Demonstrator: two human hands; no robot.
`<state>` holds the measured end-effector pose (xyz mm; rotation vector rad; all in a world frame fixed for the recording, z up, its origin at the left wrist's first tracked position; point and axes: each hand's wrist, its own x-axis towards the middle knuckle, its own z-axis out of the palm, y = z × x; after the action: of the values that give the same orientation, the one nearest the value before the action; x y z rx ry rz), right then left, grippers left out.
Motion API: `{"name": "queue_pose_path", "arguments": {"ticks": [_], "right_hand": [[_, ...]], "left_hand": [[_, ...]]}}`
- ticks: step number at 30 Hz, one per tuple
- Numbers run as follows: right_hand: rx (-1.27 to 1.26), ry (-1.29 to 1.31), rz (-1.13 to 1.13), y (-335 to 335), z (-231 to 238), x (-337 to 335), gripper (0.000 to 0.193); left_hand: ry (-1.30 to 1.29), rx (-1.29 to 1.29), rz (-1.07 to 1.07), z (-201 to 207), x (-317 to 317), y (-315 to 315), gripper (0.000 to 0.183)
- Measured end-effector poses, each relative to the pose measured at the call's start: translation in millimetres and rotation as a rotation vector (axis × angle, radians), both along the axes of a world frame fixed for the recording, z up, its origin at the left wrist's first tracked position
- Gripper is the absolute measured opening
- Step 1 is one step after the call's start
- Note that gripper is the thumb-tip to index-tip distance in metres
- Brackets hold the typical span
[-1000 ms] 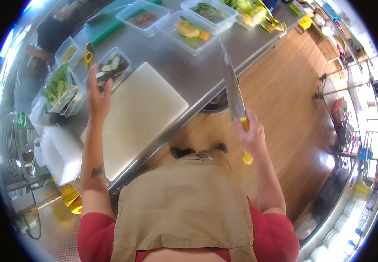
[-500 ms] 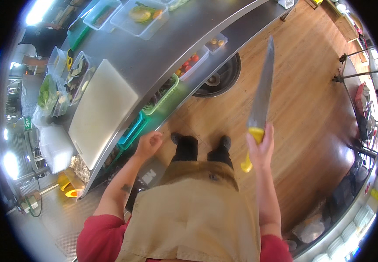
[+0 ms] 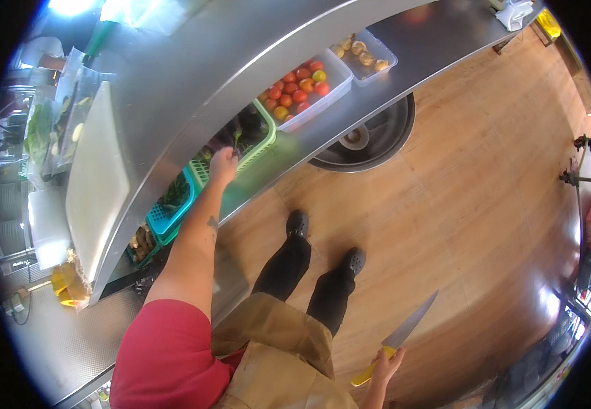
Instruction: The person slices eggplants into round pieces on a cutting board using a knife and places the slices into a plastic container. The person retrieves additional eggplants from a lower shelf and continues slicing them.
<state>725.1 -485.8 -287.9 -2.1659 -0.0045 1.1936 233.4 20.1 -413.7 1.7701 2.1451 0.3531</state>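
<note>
We note the worktop (image 3: 179, 75) first: its steel edge curves past the left grip (image 3: 223, 165) on the left and ahead. Below that edge, the shelf (image 3: 438, 44) extends forward and right of the same grip. We find the board (image 3: 97, 177) on the worktop, well to the left of the left grip.

The green basket (image 3: 268, 124) stands on the shelf directly at the left grip. We read its long axis as running forward and right, along the shelf; the left grip sits at the near side wall, toward the left end. Its dark vegetables (image 3: 247, 121) therefore lie ahead and to the right of this grip. The tomato tub (image 3: 322, 108) is next in that direction; the blue basket (image 3: 168, 225) is behind and left.

The knife (image 3: 411, 322) is in the right grip (image 3: 385, 368), closed around the handle, blade pointing forward and right, away from the basket. We judge the left grip the nearer by far.

The smallest part is a green stem (image 3: 237, 138), just ahead of the left grip. We see that grip's fingers curled, but cannot tell whether they pinch anything.
</note>
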Motion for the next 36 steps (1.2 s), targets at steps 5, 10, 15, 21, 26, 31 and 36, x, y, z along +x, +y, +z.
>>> {"name": "queue_pose_path", "arguments": {"ticks": [5, 10, 15, 21, 26, 31, 36], "right_hand": [[-0.050, 0.051, -0.030, 3.3, -43.0, -30.2, 0.044], [0.007, 0.067, 0.021, 30.7, -75.1, -36.5, 0.046], [0.076, 0.070, 0.041, 62.4, -68.8, -27.0, 0.048], [0.078, -0.030, 0.139, 82.4, -34.2, -5.7, 0.048], [0.155, 0.023, 0.292, 103.6, 12.5, 6.0, 0.049], [0.254, 0.072, 0.379, 142.5, 75.2, 12.9, 0.048], [0.364, -0.123, 0.599, 207.3, 143.5, 7.1, 0.050]], "left_hand": [[0.237, -0.105, 0.081, -25.8, 18.4, 64.1, 0.062], [0.331, -0.163, 0.208, -4.2, 60.1, 80.2, 0.064], [0.401, -0.125, 0.158, -26.4, 43.8, 95.4, 0.072], [-0.285, -0.304, 0.288, -36.3, 6.8, 93.2, 0.063], [-0.319, -0.382, -0.116, -63.2, -50.7, -4.4, 0.058], [-1.153, -0.536, 0.381, 152.6, 80.1, -120.5, 0.046], [-0.766, -0.632, -0.047, 307.2, 66.6, -231.2, 0.046]]}}
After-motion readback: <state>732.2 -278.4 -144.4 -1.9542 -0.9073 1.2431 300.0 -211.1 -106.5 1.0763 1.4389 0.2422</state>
